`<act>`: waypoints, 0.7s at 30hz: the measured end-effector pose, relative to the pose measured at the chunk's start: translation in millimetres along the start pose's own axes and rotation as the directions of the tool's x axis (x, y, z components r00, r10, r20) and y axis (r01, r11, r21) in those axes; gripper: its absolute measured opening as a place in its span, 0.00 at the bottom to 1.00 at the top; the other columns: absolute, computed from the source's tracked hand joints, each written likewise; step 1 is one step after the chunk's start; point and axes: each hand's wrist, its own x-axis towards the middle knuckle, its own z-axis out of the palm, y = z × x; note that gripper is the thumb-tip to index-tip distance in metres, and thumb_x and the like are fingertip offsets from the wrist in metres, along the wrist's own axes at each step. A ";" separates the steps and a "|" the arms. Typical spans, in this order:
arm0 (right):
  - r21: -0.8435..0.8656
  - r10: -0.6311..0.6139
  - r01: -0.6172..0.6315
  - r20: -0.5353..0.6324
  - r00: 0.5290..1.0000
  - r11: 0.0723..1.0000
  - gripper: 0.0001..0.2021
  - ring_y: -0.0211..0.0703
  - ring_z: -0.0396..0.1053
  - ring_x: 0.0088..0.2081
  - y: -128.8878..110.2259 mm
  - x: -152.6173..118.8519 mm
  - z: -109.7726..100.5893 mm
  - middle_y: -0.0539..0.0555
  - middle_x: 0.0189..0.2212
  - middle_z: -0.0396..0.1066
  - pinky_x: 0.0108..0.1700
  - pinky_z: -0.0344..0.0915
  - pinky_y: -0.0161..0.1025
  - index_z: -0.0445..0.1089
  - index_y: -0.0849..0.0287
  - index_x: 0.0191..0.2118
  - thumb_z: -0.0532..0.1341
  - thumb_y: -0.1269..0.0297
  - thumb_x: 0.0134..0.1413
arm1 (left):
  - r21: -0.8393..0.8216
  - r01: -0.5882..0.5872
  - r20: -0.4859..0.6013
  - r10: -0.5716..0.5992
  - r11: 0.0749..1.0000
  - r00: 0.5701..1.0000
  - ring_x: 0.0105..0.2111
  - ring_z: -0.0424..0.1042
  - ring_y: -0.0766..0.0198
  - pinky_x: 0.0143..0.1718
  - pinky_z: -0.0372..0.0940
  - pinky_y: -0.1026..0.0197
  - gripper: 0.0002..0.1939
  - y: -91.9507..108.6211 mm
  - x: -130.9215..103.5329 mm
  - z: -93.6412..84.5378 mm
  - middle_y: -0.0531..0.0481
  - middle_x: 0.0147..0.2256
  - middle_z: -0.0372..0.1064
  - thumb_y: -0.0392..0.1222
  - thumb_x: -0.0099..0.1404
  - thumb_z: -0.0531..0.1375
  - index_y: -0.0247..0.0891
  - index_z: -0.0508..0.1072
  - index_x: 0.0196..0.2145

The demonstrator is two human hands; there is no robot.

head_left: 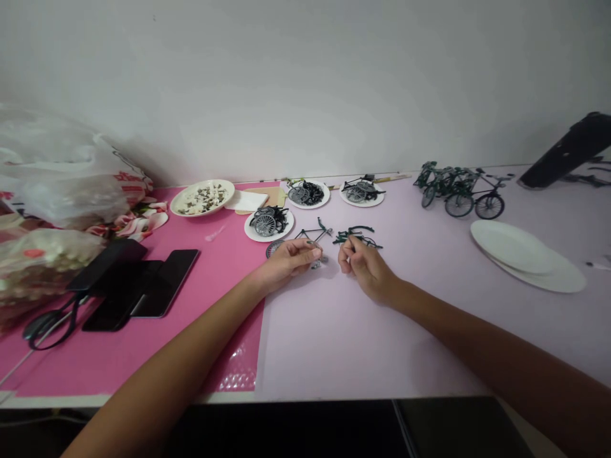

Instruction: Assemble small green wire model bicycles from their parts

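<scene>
While my left fingers (300,259) pinch a small silvery part (317,262) near the dark bicycle frame (326,229), I should grip lightly; whether my curled right fingers (344,258) hold anything, I can't tell.

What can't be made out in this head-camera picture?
All in the head view:
Small part: its full shape, partly covered by the left hand.
Wheel: its right side, behind that hand.
Right hand: whether it holds anything, hidden by its curled grip.
Black cylinder: upper end, cut off by the right edge.
</scene>
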 end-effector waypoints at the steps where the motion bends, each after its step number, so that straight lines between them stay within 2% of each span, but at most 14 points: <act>1: -0.011 0.003 -0.002 0.011 1.000 1.000 0.28 0.41 0.59 0.27 -0.7 0.3 0.0 0.49 0.27 0.63 0.31 0.58 0.42 0.52 0.52 0.34 0.43 0.30 0.68 | 0.007 0.000 0.005 0.000 1.000 1.000 0.18 0.50 0.77 0.19 0.40 0.66 0.24 -0.1 0.1 -0.4 0.56 0.24 0.66 0.54 0.54 0.76 0.32 0.75 0.34; 3: -0.038 0.021 -0.020 0.017 1.000 0.999 0.27 0.41 0.60 0.28 -1.7 1.0 0.2 0.49 0.28 0.64 0.32 0.59 0.43 0.52 0.52 0.34 0.45 0.32 0.69 | 0.024 0.008 0.017 -0.009 1.000 1.000 0.18 0.50 0.77 0.19 0.41 0.67 0.24 0.1 0.0 -0.9 0.56 0.24 0.66 0.55 0.55 0.76 0.32 0.75 0.34; 5: -0.062 0.053 -0.052 0.002 0.999 0.997 0.24 0.41 0.62 0.29 -2.5 1.6 1.2 0.49 0.30 0.65 0.32 0.60 0.42 0.53 0.52 0.34 0.54 0.36 0.69 | 0.034 0.021 0.034 -0.022 0.999 0.999 0.18 0.50 0.76 0.19 0.41 0.67 0.23 0.4 -0.3 -1.3 0.56 0.23 0.65 0.55 0.55 0.76 0.32 0.76 0.33; 8: -0.080 0.064 -0.066 -0.030 0.997 0.995 0.24 0.41 0.65 0.33 -2.6 1.6 4.3 0.51 0.36 0.69 0.30 0.62 0.39 0.57 0.52 0.37 0.70 0.43 0.59 | 0.028 0.025 0.057 -0.027 0.999 0.998 0.17 0.52 0.77 0.18 0.42 0.67 0.23 0.3 -0.6 -2.3 0.55 0.23 0.66 0.54 0.55 0.76 0.32 0.77 0.33; 10: -0.101 0.037 -0.040 -0.036 0.999 0.994 0.26 0.44 0.68 0.38 -1.8 1.2 6.5 0.54 0.41 0.70 0.30 0.65 0.39 0.62 0.52 0.44 0.75 0.47 0.52 | 0.032 0.021 0.063 -0.023 0.999 0.998 0.17 0.53 0.77 0.18 0.43 0.67 0.23 -0.4 -0.4 -3.5 0.53 0.26 0.70 0.55 0.55 0.76 0.32 0.78 0.34; 12: -0.138 0.012 -0.017 -0.034 0.999 0.990 0.30 0.46 0.68 0.40 -1.0 0.6 8.0 0.56 0.46 0.69 0.32 0.68 0.40 0.64 0.51 0.51 0.77 0.49 0.49 | 0.047 0.020 0.075 -0.024 0.999 0.997 0.17 0.53 0.77 0.18 0.44 0.67 0.23 -1.5 0.0 -4.9 0.50 0.29 0.73 0.56 0.55 0.76 0.32 0.78 0.34; 15: -0.190 -0.009 0.003 -0.034 0.999 0.982 0.31 0.41 0.64 0.34 -1.9 -0.3 9.0 0.55 0.47 0.70 0.35 0.69 0.42 0.65 0.50 0.57 0.76 0.52 0.51 | 0.066 0.018 0.102 -0.025 0.998 0.995 0.18 0.53 0.77 0.18 0.44 0.67 0.23 -3.0 0.5 -6.7 0.47 0.32 0.76 0.57 0.56 0.75 0.32 0.79 0.34; 17: -0.209 -0.033 0.023 -0.044 0.998 0.978 0.30 0.40 0.60 0.31 -4.0 -0.7 9.6 0.54 0.45 0.71 0.36 0.69 0.43 0.64 0.50 0.58 0.75 0.54 0.53 | 0.068 0.013 0.111 -0.021 0.998 0.994 0.18 0.54 0.78 0.19 0.45 0.67 0.23 -3.6 0.7 -7.2 0.46 0.33 0.77 0.56 0.57 0.75 0.32 0.79 0.35; 21: -0.212 -0.097 0.076 -0.089 0.991 0.974 0.27 0.41 0.61 0.32 -8.0 -0.7 11.3 0.54 0.45 0.72 0.36 0.69 0.44 0.64 0.50 0.57 0.74 0.57 0.55 | 0.039 -0.003 0.121 -0.002 0.999 0.993 0.17 0.54 0.78 0.19 0.46 0.67 0.22 -3.8 0.8 -6.9 0.45 0.34 0.78 0.55 0.58 0.75 0.32 0.79 0.35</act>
